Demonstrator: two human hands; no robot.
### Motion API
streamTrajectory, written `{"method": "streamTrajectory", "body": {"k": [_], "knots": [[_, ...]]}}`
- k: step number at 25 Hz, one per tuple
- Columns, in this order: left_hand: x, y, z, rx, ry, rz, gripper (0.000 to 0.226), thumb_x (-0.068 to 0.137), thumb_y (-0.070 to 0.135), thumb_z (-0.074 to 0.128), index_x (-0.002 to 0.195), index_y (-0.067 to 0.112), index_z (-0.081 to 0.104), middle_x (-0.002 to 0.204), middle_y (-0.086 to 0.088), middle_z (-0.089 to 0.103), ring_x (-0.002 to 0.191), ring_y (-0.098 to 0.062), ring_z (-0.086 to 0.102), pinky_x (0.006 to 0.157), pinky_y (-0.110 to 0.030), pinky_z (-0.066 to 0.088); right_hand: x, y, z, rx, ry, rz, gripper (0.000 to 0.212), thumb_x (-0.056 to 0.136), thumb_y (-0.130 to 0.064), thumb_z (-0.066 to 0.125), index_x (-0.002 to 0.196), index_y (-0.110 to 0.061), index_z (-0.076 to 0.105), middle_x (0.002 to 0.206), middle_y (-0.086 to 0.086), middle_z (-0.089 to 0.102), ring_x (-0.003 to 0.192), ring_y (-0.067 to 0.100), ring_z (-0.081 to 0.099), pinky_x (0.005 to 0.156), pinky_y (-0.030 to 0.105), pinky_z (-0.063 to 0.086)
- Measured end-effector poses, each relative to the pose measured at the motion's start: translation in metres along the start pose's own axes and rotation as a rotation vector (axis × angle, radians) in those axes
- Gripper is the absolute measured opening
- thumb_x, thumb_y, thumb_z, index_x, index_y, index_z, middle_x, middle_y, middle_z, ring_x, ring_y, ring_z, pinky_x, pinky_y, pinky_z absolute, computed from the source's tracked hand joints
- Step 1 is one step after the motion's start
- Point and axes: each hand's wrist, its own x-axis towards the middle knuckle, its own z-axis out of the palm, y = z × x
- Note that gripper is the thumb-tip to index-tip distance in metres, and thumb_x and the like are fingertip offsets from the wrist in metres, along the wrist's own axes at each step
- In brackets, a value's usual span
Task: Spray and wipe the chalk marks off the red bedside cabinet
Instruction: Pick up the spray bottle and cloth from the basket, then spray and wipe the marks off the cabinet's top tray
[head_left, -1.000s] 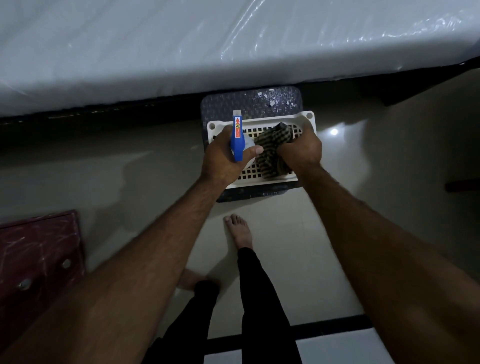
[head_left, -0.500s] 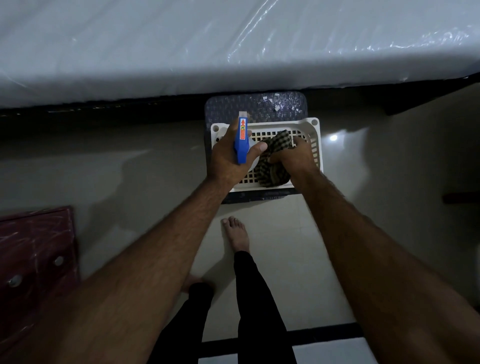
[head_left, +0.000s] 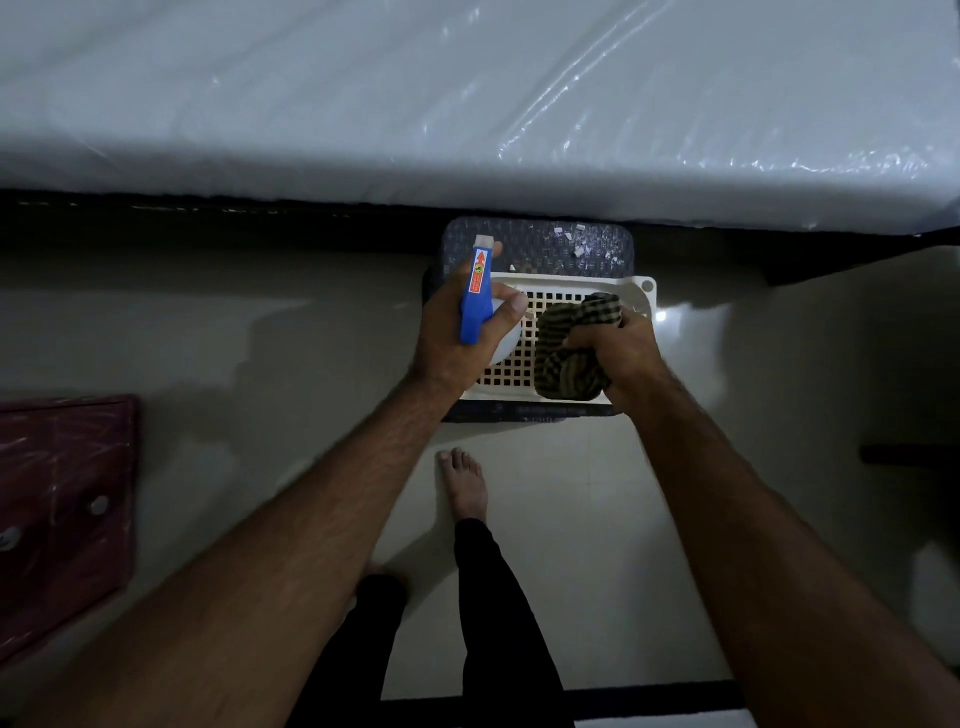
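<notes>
My left hand (head_left: 457, 338) grips a spray bottle (head_left: 478, 296) with a blue trigger head and a white body, held over the left end of a white perforated basket (head_left: 641, 288). My right hand (head_left: 621, 358) is closed on a bunched checked cloth (head_left: 574, 348) over the right half of the basket. The red bedside cabinet (head_left: 62, 514) stands at the far left edge, its top streaked with white chalk marks and its front showing two round knobs. Both hands are well to the right of it.
The basket sits on a dark woven stool (head_left: 540, 244) carrying small white bits, pushed against a bed with a plastic-wrapped mattress (head_left: 467, 104). My bare foot (head_left: 465, 486) and dark trouser legs stand on the pale tiled floor (head_left: 597, 545) below the stool.
Both hands have stayed at the basket. The spray bottle has shifted slightly left and the cloth has settled lower toward the basket's near right side. The cabinet shows a little more at the left.
</notes>
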Motion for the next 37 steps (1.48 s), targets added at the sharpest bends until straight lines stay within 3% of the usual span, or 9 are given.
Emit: {"method": "streamTrajectory", "body": {"k": [3,5,9,15,21,25,30,33,37], "knots": [[-0.004,0.008,-0.023,-0.050,0.069,0.023,0.038,0.091,0.022,0.072,0.122,0.001,0.062,0.110,0.009,0.067,0.096,-0.004,0.065,0.087,-0.012,0.046,-0.006,-0.011,0.015,0.136,-0.038,0.009,0.028,0.090,0.004,0.066,0.115,-0.010,0.066,0.112,0.014,0.076,0.104,0.033,0.074,0.083,0.051,0.064],[-0.006,0.012,-0.040,-0.069,0.121,0.034,0.033,0.091,0.019,0.071,0.119,0.004,0.063,0.106,-0.007,0.069,0.091,-0.001,0.063,0.083,-0.012,0.047,-0.009,-0.018,0.028,0.204,-0.080,0.062,0.031,0.094,-0.004,0.066,0.123,-0.010,0.064,0.114,0.013,0.077,0.106,0.033,0.074,0.084,0.049,0.064],[-0.010,0.011,-0.086,-0.085,0.250,0.043,0.026,0.090,0.006,0.070,0.108,-0.012,0.063,0.092,-0.011,0.064,0.085,0.013,0.058,0.081,-0.007,0.044,-0.021,-0.033,0.075,0.218,-0.234,0.087,0.035,0.096,-0.007,0.065,0.131,-0.003,0.063,0.120,0.018,0.075,0.110,0.038,0.073,0.089,0.054,0.061],[-0.034,-0.008,-0.174,-0.114,0.474,0.004,0.027,0.089,0.021,0.071,0.099,-0.004,0.066,0.091,-0.016,0.069,0.079,-0.018,0.065,0.077,-0.010,0.048,-0.052,-0.044,0.173,0.088,-0.503,0.021,0.047,0.088,0.004,0.072,0.134,0.000,0.063,0.127,0.019,0.072,0.116,0.038,0.071,0.096,0.056,0.058],[-0.080,-0.042,-0.270,-0.122,0.720,-0.041,0.028,0.090,0.027,0.072,0.105,0.004,0.065,0.082,-0.014,0.069,0.070,-0.023,0.067,0.068,-0.029,0.056,-0.098,-0.039,0.285,-0.079,-0.558,-0.004,0.035,0.091,0.000,0.073,0.125,-0.001,0.069,0.119,0.017,0.076,0.110,0.035,0.074,0.094,0.055,0.059],[-0.115,-0.067,-0.329,-0.122,0.823,-0.064,0.030,0.090,0.035,0.071,0.103,0.008,0.063,0.078,-0.014,0.069,0.072,-0.029,0.070,0.073,-0.048,0.058,-0.131,-0.030,0.357,-0.125,-0.636,-0.012,0.032,0.094,0.000,0.070,0.126,0.002,0.068,0.119,0.019,0.075,0.110,0.036,0.073,0.088,0.050,0.062],[-0.166,-0.095,-0.391,-0.134,0.975,-0.080,0.034,0.091,0.043,0.068,0.104,0.013,0.060,0.078,-0.015,0.065,0.072,-0.034,0.068,0.071,-0.053,0.055,-0.180,-0.012,0.434,-0.207,-0.789,0.006,0.036,0.089,-0.001,0.072,0.124,0.002,0.069,0.123,0.022,0.073,0.115,0.039,0.070,0.097,0.053,0.059],[-0.197,-0.113,-0.421,-0.161,1.077,-0.090,0.035,0.092,0.042,0.069,0.101,0.010,0.060,0.081,-0.013,0.062,0.073,-0.038,0.064,0.068,-0.055,0.055,-0.207,0.003,0.473,-0.253,-0.891,0.068,0.044,0.090,0.001,0.064,0.134,0.005,0.063,0.128,0.024,0.070,0.117,0.041,0.069,0.093,0.048,0.061],[-0.242,-0.131,-0.454,-0.204,1.183,-0.087,0.031,0.094,0.033,0.069,0.099,0.004,0.060,0.078,-0.015,0.058,0.072,-0.040,0.061,0.066,-0.056,0.056,-0.237,0.029,0.516,-0.223,-1.002,0.219,0.055,0.090,0.007,0.037,0.140,0.002,0.059,0.135,0.022,0.067,0.123,0.039,0.065,0.095,0.047,0.060]]}}
